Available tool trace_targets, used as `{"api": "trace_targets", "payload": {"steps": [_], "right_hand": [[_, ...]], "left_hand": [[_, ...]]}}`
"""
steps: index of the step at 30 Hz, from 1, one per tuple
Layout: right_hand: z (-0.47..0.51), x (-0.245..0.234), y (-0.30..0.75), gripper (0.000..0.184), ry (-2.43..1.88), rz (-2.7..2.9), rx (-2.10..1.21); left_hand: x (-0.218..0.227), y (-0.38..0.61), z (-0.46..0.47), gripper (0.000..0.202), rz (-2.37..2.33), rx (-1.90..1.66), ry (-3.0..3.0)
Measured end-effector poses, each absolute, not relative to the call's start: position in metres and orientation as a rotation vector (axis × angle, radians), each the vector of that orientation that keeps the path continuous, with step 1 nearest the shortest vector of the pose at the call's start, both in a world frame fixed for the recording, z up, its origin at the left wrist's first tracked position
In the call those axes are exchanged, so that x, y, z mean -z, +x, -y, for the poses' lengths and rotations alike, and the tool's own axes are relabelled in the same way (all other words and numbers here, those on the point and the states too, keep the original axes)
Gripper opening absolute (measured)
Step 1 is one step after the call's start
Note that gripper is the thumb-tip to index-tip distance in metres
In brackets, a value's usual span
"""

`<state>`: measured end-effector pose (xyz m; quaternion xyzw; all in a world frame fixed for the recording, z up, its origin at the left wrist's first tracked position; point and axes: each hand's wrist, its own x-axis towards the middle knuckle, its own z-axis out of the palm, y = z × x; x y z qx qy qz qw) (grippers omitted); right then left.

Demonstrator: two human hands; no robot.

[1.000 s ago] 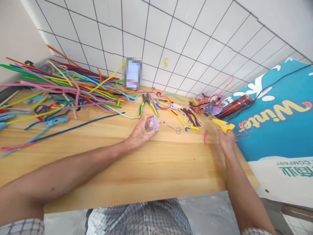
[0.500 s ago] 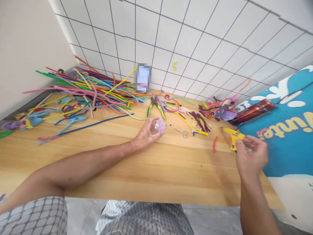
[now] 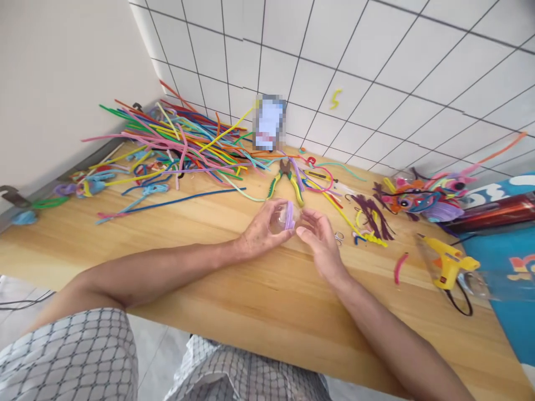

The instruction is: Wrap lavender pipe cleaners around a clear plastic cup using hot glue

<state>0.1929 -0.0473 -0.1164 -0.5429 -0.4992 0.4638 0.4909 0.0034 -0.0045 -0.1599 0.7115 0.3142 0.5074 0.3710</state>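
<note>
A clear, round plastic ball with a purple band [image 3: 289, 216] is held just above the wooden table. My left hand [image 3: 264, 227] wraps its fingers and thumb around the left side of the ball. On the ball's right side my right hand [image 3: 321, 242] has curved fingers and thumb against the clear part. Behind the hands lie pliers [image 3: 297, 192] with green and yellow handles. Small scissors [image 3: 339, 238] are partly hidden by my right hand. A yellow glue gun [image 3: 449, 262] stands at the right, its cord trailing on the table.
A heap of coloured pipe cleaners [image 3: 188, 139] covers the back left. A phone [image 3: 270, 123] leans on the tiled wall. At the back right are purple pipe-cleaner pieces [image 3: 371, 214] and a colourful fuzzy figure [image 3: 422, 200]. A pink piece [image 3: 400, 268] lies near the glue gun.
My right hand has moved left from beside the glue gun to the ball. My left hand still holds the ball. The view has turned slightly.
</note>
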Motion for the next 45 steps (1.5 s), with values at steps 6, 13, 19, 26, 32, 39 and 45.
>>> {"api": "trace_targets", "payload": {"steps": [6,13,19,26,32,39,45], "right_hand": [[0.052,0.121,0.185,0.055,-1.265,1.126,-1.204],[0.049,0.12,0.182,0.052,-1.251,1.051,-1.268],[0.051,0.119,0.181,0.049,-1.249,1.045,-1.282],[0.053,0.118,0.177,0.048,-1.223,1.013,-1.308],[0.056,0.117,0.178,0.051,-1.216,1.038,-1.293],[0.057,0.118,0.175,0.052,-1.145,1.034,-1.298],[0.057,0.119,0.172,0.053,-1.12,1.011,-1.322]], "left_hand": [[0.16,0.002,0.005,0.069,-0.776,-1.324,1.936],[0.153,0.003,0.009,0.072,-0.788,-1.345,2.012],[0.151,0.003,0.011,0.073,-0.817,-1.365,2.052],[0.148,0.0,0.012,0.076,-0.833,-1.302,2.07],[0.146,-0.001,0.013,0.077,-0.811,-1.32,2.15],[0.148,-0.002,0.013,0.077,-0.814,-1.335,2.179],[0.147,-0.003,0.016,0.075,-0.794,-1.316,2.124]]}}
